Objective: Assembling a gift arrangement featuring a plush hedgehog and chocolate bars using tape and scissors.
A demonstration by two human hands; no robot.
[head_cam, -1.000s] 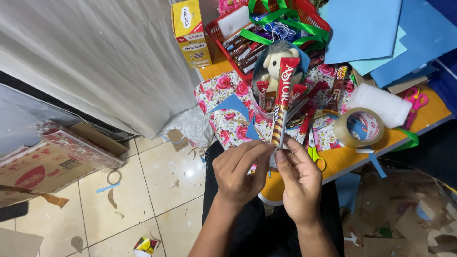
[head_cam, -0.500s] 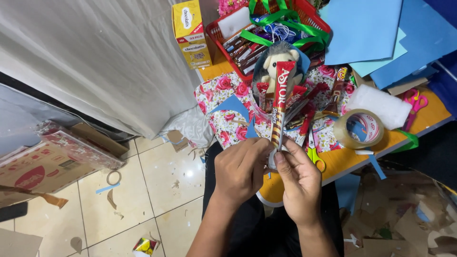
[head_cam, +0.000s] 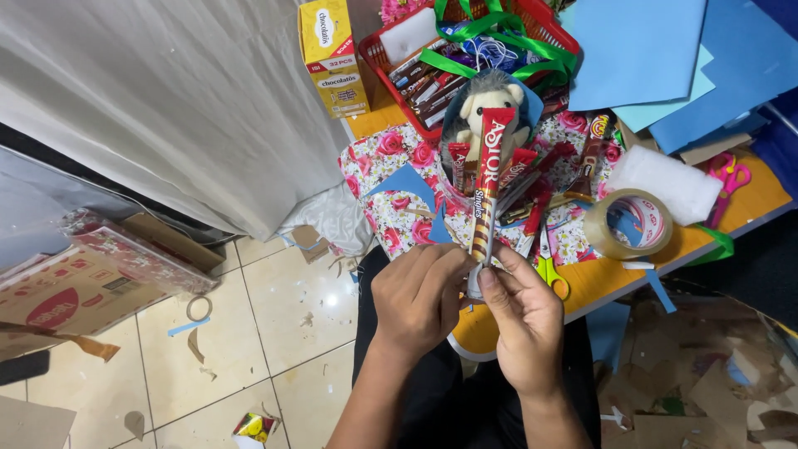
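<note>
Red-and-brown wafer stick packet (head_cam: 487, 179) upright between both hands.

Both hands meet at chest height, left hand (head_cam: 418, 298) curled, right hand (head_cam: 524, 320) pinching with thumb raised.

- Ahead of the left hand (head_cam: 418, 301) and right hand (head_cam: 525, 326), the snack bouquet (head_cam: 499, 179) blocks the way.
- Tape roll (head_cam: 628, 223) and scissors (head_cam: 549, 270) crowd the right.
- Open tiled floor (head_cam: 274, 324) lies left.

Bare forearms, no sleeves; left hand (head_cam: 420, 299) and right hand (head_cam: 524, 320) ungloved, dark trousers
</note>
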